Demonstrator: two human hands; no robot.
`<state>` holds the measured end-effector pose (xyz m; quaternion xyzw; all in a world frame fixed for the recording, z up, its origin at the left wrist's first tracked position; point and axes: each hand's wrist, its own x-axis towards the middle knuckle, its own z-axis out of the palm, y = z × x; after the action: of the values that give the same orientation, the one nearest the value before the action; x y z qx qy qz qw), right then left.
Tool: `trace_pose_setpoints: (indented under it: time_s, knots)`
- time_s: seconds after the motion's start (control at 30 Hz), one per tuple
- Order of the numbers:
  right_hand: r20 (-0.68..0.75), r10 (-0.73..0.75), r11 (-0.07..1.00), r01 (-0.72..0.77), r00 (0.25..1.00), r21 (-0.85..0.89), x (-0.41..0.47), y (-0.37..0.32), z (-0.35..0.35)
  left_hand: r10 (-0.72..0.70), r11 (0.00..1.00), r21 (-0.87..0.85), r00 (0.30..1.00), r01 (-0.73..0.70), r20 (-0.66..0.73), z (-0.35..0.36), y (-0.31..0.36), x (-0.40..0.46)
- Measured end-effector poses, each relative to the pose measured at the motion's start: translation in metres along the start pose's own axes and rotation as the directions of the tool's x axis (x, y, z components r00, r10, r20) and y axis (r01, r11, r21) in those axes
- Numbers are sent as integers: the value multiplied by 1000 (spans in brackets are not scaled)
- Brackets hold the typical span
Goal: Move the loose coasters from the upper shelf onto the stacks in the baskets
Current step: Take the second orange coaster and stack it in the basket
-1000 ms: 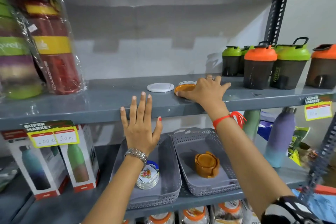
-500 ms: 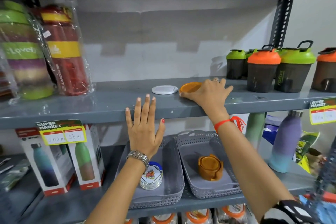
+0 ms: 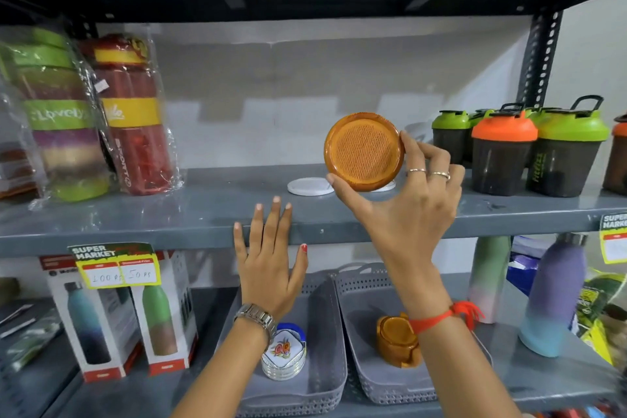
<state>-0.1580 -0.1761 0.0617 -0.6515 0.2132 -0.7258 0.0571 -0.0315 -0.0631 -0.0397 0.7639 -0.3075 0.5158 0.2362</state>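
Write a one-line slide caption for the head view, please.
Right hand lifts an orange coaster above the upper shelf; left hand rests open on its edge.

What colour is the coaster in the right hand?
Orange, with a fine mesh-textured centre, clearest in the head view: coaster, right hand.

Upper shelf (image 3: 203, 214), grey metal: wrapped bottles (image 3: 84, 119) standing at the left, a white coaster (image 3: 310, 186) lying flat near the middle, shaker cups (image 3: 522, 149) crowded at the right. Lower shelf (image 3: 543, 380): boxed bottles (image 3: 125, 322) on the left, two grey baskets (image 3: 325, 332) side by side in the middle, and loose bottles (image 3: 553, 295) upright on the right.
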Motion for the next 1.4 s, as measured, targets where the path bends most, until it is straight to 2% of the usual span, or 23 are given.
trace_pose_setpoints:
  time_s: [0.13, 0.3, 0.53, 0.8, 0.93, 1.0, 1.07, 1.17, 1.23, 1.4]
  knots:
    - [-69, 0, 994, 8, 998, 106, 1, -13, -19, -4, 1000, 20, 1000, 5, -26, 2, 2, 0]
    - [-115, -6, 989, 23, 993, 146, 4, -22, -38, -29, 1000, -8, 997, 29, -68, 6, 5, 1]
    - [-39, -7, 997, 10, 999, 81, -5, -9, -37, -56, 995, -90, 995, 49, -80, 8, 20, 4]
    - [28, 199, 979, -200, 980, 30, -59, 56, -48, 67, 993, -89, 996, -72, -58, 12, 59, 9]
    - [101, 306, 949, -295, 947, -110, -109, 100, -52, 109, 988, -101, 991, -116, -76, 20, 69, 8]
    - [193, 369, 915, -318, 909, -250, -134, 120, -47, 88, 991, -90, 993, -95, -81, 24, 72, 8]
    - [323, 445, 852, -285, 835, -439, -150, 136, -37, 73, 995, -62, 994, -78, -82, 28, 73, 7]
    - [515, 564, 742, -123, 646, -659, -163, 160, -14, 69, 996, -42, 992, -73, -106, 34, 72, 6]
    - [575, 594, 716, -44, 563, -697, -169, 175, 3, 58, 997, -48, 990, -65, -128, 36, 72, 5]
    - [654, 655, 701, 20, 378, -713, -185, 201, 35, 59, 996, -50, 984, -68, -166, 39, 72, 6]
